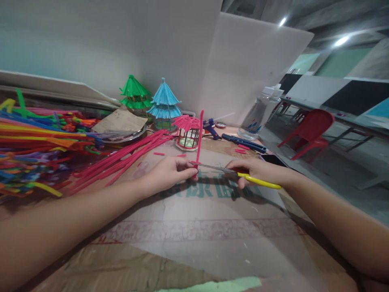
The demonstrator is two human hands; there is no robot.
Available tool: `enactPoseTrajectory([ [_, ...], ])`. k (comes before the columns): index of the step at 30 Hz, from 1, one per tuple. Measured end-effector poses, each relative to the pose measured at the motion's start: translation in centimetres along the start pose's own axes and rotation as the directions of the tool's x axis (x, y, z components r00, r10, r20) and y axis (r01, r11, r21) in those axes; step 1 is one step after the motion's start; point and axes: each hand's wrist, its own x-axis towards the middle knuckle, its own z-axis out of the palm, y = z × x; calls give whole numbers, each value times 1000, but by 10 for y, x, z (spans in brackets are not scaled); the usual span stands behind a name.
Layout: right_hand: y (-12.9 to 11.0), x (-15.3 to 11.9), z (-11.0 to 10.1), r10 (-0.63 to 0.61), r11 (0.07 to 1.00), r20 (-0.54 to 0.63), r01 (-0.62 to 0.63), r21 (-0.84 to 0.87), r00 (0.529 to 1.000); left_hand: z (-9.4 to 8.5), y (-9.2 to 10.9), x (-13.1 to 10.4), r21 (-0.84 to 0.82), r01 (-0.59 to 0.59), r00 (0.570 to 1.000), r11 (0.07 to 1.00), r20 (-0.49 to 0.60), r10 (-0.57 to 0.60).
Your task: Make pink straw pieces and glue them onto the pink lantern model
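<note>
- Near the middle of the table (142, 261), above a see-through sheet (188, 213), the left hand (174, 172) holds a pink fuzzy stem (200, 134), which stands almost upright.
- Of this left hand, the thumb and the fingers are pinching the stem at its lower part.
- The right hand (251, 168) has its fingers closed around the yellow-handled scissors (263, 182).
- The scissors point to the left, and their tips reach the stem just beside the left fingers; whether the blades are parted, I cannot tell.
- Behind the stem stands a small cage-like model with a pink roof (187, 121).
- Farther back are a blue-roofed model (164, 101) and a green-roofed model (133, 91), side by side.
- To the left lie many pink stems (127, 156), and beyond them a pile of stems in mixed colours (45, 134).
- Beyond the right hand are short pink pieces (240, 151), a blue glue gun (212, 129) and a clear bottle (258, 113).
- Beside the right wrist lies a dark phone (272, 159).
</note>
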Motion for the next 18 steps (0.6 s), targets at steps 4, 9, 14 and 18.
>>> enactPoseTrajectory([
  [4,-2,-2,-2,-6,1000,25,5,15,1000,0,2,0,-19,-7,1000,1000,1,7],
  [9,-2,-3,-3,-15,1000,40,14,15,999,0,3,0,-49,11,1000,999,10,-10],
  [14,-3,-2,-2,2,999,27,-3,32,1000,0,3,0,-73,0,1000,997,8,0],
  [18,-3,-2,-1,12,998,41,-14,54,999,0,3,0,-79,-5,1000,997,6,6],
])
